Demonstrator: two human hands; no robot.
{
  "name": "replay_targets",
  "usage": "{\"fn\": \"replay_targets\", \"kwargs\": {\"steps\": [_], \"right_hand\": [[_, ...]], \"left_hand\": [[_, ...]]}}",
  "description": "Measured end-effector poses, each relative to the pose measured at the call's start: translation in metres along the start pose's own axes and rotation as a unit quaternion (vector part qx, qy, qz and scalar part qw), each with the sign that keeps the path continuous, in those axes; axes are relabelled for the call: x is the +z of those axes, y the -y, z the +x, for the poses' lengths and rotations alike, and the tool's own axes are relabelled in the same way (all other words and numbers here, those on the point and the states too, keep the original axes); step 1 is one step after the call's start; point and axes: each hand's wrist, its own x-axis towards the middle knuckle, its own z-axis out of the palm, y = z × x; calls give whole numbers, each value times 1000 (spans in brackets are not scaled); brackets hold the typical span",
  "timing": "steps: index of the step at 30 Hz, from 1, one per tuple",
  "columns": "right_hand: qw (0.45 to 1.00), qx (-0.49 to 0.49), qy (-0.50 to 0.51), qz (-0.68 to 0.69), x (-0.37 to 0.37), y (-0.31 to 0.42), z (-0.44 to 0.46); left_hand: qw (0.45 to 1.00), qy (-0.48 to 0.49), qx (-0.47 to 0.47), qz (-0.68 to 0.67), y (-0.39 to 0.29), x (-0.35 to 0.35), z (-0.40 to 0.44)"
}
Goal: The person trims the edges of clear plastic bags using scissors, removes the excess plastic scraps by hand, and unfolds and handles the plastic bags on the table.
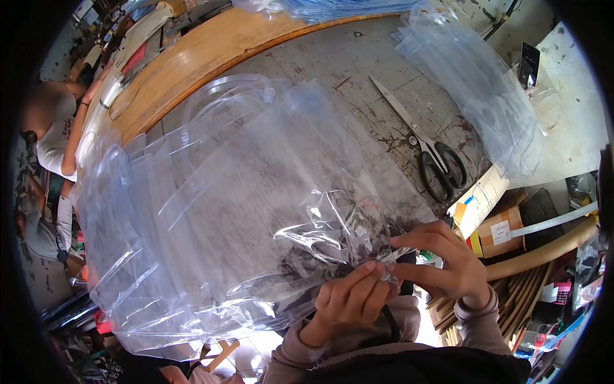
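Note:
Clear plastic bags (211,185) with looped tube handles lie spread over the worktable, stacked in several layers. At the near edge my left hand (352,297) has its fingers closed on the gathered plastic of a bag. Just to its right, my right hand (451,265) pinches the same crumpled edge between thumb and fingers, its fingertips nearly touching the left hand. What lies exactly between the fingertips is too small to make out. A pair of scissors (419,137) with black handles rests on the table beyond my right hand, blades slightly apart.
More clear bags (476,96) are piled at the far right, near a phone (529,64). A wooden board (211,54) runs along the far left edge. Right of me stand a cardboard box (502,233) and a thick tan tube (543,253). Another person (57,147) sits at far left.

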Motion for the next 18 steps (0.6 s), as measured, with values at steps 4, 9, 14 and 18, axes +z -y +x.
{"fn": "replay_targets", "kwargs": {"steps": [4,9,14,18], "right_hand": [[998,-57,8,13,1,-11,-4],[995,-88,-23,40,11,-15,-7],[993,-108,-51,16,17,-18,-7],[991,-118,-59,5,22,-21,-7]], "left_hand": [[999,-37,-36,-15,-3,5,-3],[997,-62,-34,-11,-3,9,-2],[998,-59,-31,-19,-2,8,-2],[998,-50,-27,-4,-2,6,-3]]}}
